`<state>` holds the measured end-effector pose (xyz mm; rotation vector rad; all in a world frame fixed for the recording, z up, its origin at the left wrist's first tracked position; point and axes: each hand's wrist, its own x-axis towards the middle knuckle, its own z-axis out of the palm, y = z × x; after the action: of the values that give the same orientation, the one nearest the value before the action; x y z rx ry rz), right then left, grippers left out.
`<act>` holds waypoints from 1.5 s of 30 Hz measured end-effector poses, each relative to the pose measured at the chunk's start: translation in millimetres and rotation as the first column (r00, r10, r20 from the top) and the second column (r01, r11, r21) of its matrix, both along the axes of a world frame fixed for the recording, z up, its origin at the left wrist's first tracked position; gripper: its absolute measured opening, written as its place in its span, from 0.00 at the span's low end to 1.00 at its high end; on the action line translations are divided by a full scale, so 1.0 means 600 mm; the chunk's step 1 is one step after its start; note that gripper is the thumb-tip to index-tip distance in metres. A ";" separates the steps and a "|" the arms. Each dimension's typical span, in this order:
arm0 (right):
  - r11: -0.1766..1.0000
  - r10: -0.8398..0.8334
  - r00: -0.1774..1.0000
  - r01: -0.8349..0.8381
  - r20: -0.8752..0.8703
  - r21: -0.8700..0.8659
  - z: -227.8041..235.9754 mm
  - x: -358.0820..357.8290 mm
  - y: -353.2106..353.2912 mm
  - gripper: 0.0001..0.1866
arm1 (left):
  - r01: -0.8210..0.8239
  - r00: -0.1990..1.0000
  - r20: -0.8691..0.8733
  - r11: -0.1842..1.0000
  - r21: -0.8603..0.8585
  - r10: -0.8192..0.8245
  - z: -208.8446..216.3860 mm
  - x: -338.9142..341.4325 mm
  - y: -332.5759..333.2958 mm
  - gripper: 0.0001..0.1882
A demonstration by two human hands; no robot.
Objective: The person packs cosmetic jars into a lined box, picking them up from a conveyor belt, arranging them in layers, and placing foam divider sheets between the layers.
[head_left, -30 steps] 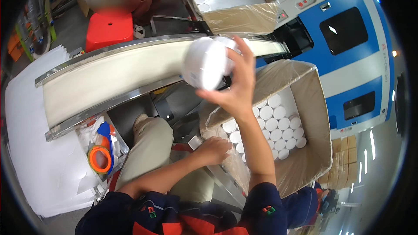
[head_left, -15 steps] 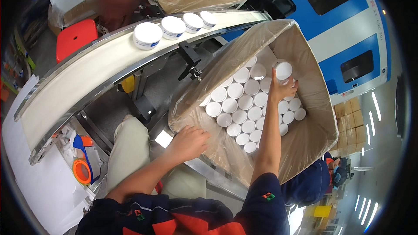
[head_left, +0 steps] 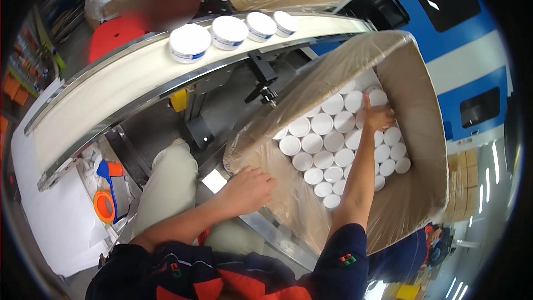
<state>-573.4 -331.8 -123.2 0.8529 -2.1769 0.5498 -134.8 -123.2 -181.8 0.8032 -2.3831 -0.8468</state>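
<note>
White tub [head_left: 378, 97] in right hand [head_left: 380, 118], inside lined carton [head_left: 416, 86]

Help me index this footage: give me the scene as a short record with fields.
Left hand: at the left edge of the plastic-lined carton
Right hand: inside that carton, at a white lidded tub; whether its grip is firm cannot be told
Carton contents: rows of white round tubs, lids up
Conveyor belt: four tubs with blue-marked sides, in a row
Left side: orange tape roll
Background: red stool, blue-and-white machine
</note>
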 end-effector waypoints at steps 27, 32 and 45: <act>0.191 0.853 0.398 -0.841 -0.339 -0.506 0.130 0.445 0.135 0.14 | -0.158 0.902 -0.414 0.986 -0.061 0.119 0.014 0.037 0.026 0.14; -0.165 0.985 -0.170 -0.963 -0.007 0.212 0.126 0.756 0.146 0.35 | -0.231 0.863 -0.474 0.971 -0.064 0.174 0.066 0.143 0.112 0.13; -0.260 0.950 -0.205 -0.936 0.236 0.236 0.092 0.875 0.118 0.45 | -0.904 0.292 0.303 0.365 -0.222 0.907 -0.003 0.607 0.444 0.36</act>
<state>-48.4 -261.2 -67.9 2.8676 -0.8870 0.8132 229.5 143.4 -183.4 2.1914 -1.6257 -0.1480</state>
